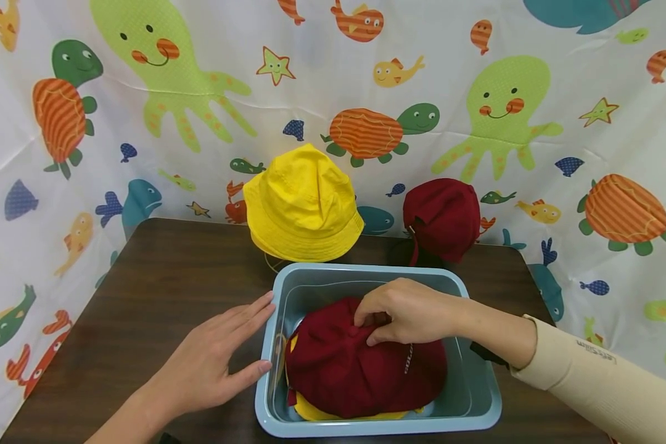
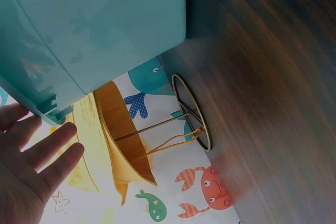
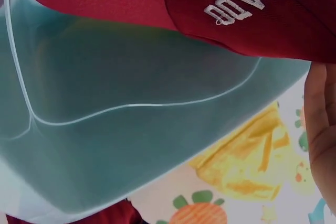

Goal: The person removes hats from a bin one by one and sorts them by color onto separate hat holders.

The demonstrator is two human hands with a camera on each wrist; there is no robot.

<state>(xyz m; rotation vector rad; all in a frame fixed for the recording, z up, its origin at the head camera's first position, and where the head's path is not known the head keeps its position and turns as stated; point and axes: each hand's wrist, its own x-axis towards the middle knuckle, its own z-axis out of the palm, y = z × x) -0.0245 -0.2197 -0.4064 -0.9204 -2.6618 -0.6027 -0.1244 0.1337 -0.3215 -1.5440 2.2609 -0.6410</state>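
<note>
The sleeved right hand (image 1: 402,311) sensibly pinched the maroon cap (image 1: 352,370) centrally, the straight-fingered left hand (image 1: 216,351) bracing the tub's left edge (image 1: 263,388).

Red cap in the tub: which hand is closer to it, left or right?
Right. The right hand pinches the top of the red cap; the left hand is outside the tub, at its left rim.
</note>
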